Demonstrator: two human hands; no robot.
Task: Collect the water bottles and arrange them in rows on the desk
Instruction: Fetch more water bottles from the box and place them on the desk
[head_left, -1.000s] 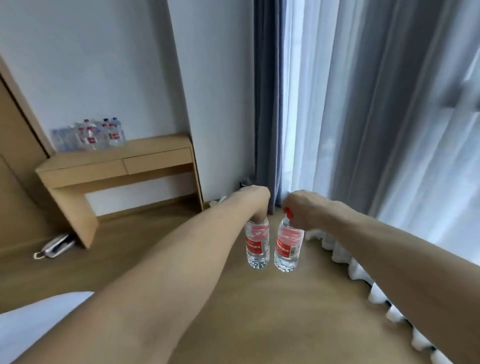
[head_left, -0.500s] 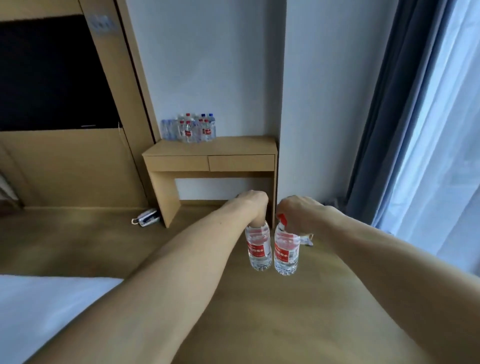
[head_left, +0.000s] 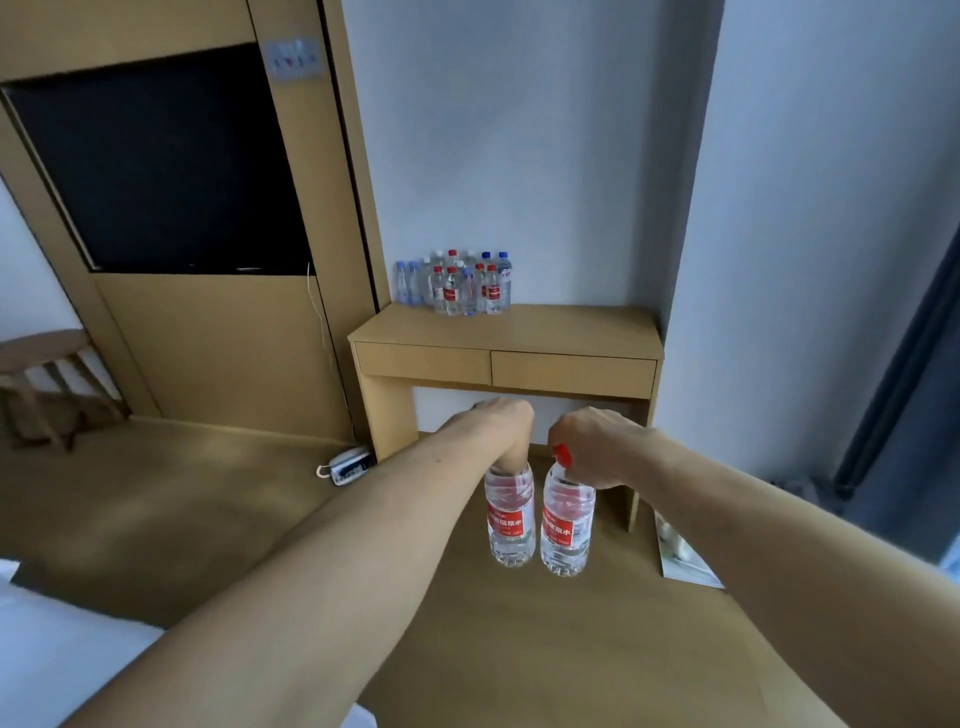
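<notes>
My left hand (head_left: 496, 431) grips the neck of a clear water bottle with a red label (head_left: 509, 517), which hangs upright above the wooden floor. Beside it my right hand (head_left: 597, 449) holds a second red-labelled bottle (head_left: 566, 525) by its red cap and neck. Both bottles hang side by side, nearly touching. Straight ahead stands a light wooden desk (head_left: 561, 327) with two drawers. Several water bottles (head_left: 457, 283) with red and blue caps stand grouped at its back left corner against the wall.
A wooden wall panel with a dark screen (head_left: 156, 166) is on the left, with a stool (head_left: 47, 374) beyond. A white phone (head_left: 348, 465) lies on the floor by the desk leg. A white bed edge (head_left: 62, 665) is lower left, a dark curtain (head_left: 904, 364) on the right.
The view has swung left from the curtains to face the desk, which is now closer and centred. Both hands still carry their bottles in front of me.
</notes>
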